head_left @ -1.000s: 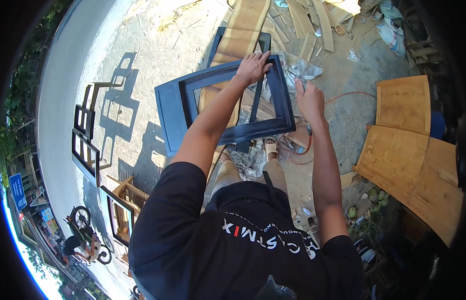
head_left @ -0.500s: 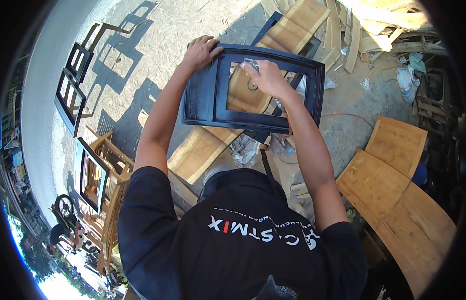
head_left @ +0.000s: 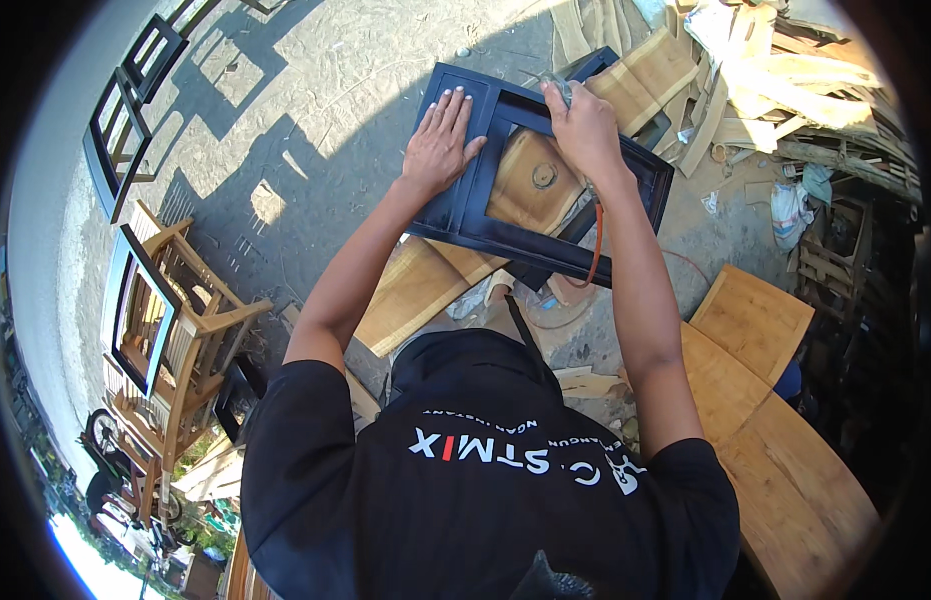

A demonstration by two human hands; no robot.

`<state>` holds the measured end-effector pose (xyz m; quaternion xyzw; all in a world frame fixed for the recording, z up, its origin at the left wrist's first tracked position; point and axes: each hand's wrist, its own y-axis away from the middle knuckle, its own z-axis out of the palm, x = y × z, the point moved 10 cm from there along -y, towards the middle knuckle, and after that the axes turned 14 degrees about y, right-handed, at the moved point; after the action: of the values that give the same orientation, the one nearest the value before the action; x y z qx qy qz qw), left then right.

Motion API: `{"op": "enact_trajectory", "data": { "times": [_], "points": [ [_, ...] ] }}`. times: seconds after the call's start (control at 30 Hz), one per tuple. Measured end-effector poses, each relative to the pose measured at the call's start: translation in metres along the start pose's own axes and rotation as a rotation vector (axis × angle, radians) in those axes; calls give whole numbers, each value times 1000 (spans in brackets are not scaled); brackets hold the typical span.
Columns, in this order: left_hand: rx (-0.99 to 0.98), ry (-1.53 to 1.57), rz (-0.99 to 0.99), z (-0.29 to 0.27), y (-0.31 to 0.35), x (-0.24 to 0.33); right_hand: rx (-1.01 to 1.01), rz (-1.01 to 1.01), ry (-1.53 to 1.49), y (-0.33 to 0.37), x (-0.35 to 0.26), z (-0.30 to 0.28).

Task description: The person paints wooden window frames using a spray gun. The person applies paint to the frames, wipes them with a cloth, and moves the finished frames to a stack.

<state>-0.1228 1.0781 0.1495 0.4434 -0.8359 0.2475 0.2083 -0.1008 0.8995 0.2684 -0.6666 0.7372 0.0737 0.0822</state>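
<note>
A black wooden frame (head_left: 525,247), with a solid panel at its left and a rectangular opening, lies tilted across a live-edge wood slab (head_left: 420,290). My left hand (head_left: 441,145) rests on the panel, palm down, fingers stretched out. Closed around a silver air gun (head_left: 558,90) is my right hand (head_left: 588,132), over the frame's far rail. Most of the tool is hidden by the fingers. An orange hose (head_left: 598,245) hangs down beside the right forearm. Through the opening, the slab shows a dark ring mark.
Black frames (head_left: 118,140) and wooden chairs (head_left: 185,330) stand at the left. Scrap boards (head_left: 775,75) are heaped at the far right, near a white sack (head_left: 790,215). Jointed wood panels (head_left: 755,325) lie at the right. A motorbike (head_left: 105,440) is at the lower left.
The frame has turned clockwise and shifted slightly right. My left hand has moved from its far edge onto the panel; my right hand has moved from over the opening to the far rail.
</note>
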Motion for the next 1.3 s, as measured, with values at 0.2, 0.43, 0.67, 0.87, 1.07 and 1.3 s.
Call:
{"op": "enact_trajectory", "data": {
  "times": [0.2,0.43,0.67,0.87,1.07,1.3],
  "points": [
    [193,234,-323,-39,78,-14,-548,-245,-176,48,-40,27],
    [54,1290,-521,3,50,-85,-378,-328,53,7,-99,25],
    [20,1298,-385,14,-1,-104,-384,-484,455,-61,-162,52],
    [28,1304,-415,12,81,-89,-397,-559,515,-52,-195,48],
    [33,1231,-402,-7,171,-60,-685,-755,529,11,-235,88],
    [24,1009,-466,-19,217,-37,-717,-613,427,67,-206,55]
  ]
}}
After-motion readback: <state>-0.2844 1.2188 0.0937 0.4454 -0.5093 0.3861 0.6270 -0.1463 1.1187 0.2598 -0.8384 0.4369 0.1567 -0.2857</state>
